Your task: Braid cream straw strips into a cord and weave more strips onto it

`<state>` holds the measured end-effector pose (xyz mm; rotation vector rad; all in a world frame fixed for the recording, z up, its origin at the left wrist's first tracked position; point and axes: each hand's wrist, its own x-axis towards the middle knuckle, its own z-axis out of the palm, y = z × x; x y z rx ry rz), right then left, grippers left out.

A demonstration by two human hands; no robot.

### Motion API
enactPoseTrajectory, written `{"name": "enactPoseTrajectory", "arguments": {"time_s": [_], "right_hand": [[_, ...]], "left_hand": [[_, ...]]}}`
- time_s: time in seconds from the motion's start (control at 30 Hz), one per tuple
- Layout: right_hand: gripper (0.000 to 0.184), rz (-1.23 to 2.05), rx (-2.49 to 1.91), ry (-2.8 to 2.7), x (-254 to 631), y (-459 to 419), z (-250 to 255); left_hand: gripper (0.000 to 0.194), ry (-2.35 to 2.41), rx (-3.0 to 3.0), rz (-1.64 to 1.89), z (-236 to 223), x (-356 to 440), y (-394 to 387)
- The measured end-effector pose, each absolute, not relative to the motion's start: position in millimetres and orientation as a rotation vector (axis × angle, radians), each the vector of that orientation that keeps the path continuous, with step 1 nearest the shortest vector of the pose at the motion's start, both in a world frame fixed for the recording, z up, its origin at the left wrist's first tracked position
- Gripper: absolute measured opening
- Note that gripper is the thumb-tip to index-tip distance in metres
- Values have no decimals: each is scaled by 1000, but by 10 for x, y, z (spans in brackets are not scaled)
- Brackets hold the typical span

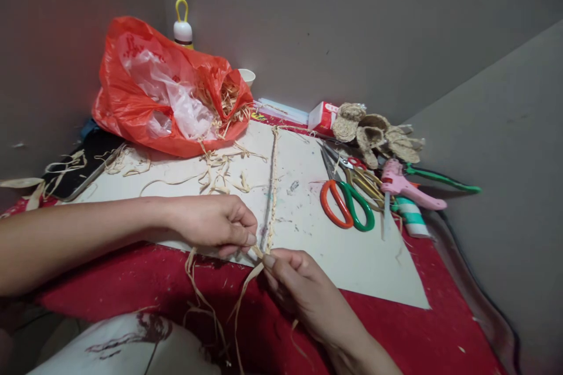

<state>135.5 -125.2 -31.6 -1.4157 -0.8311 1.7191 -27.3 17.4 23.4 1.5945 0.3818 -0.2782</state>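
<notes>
A thin braid of pale straw-like fibre (274,187) runs down the white board from its far edge to my hands. My left hand (229,225) pinches a loose strand (257,252) just left of the braid's near end. Pressed close at the braid's end, my right hand (292,275) has thumb and fingers closed on the strands there. Loose strand tails (240,304) hang from between the hands over the board's near edge, and more (204,287) dangle below my left wrist.
A red plastic bag (145,111) of fibre stands back left, beside a dark phone-like slab (88,164). On the right lie scissors with orange and green handles (347,205), a pink glue gun (407,187) and woven fibre pieces (373,129). Red cloth (387,328) covers the table.
</notes>
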Motion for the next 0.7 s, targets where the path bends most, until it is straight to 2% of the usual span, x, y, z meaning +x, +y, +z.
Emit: {"name": "enactPoseTrajectory", "arguments": {"time_s": [0.17, 0.33, 0.5, 0.7], "right_hand": [[41, 1757, -1319, -736, 1288, -1253, -262], [42, 1780, -1278, -613, 1232, -1271, -254], [39, 1719, -1395, -705, 1198, -1286, -238], [38, 1718, -1383, -741, 1191, -1303, -266]], "left_hand": [[28, 478, 1895, -130, 309, -300, -197], [12, 443, 2694, 5, 130, -401, -626], [21, 273, 3168, 95, 72, -446, -763], [29, 190, 3350, 45, 105, -403, -782]]}}
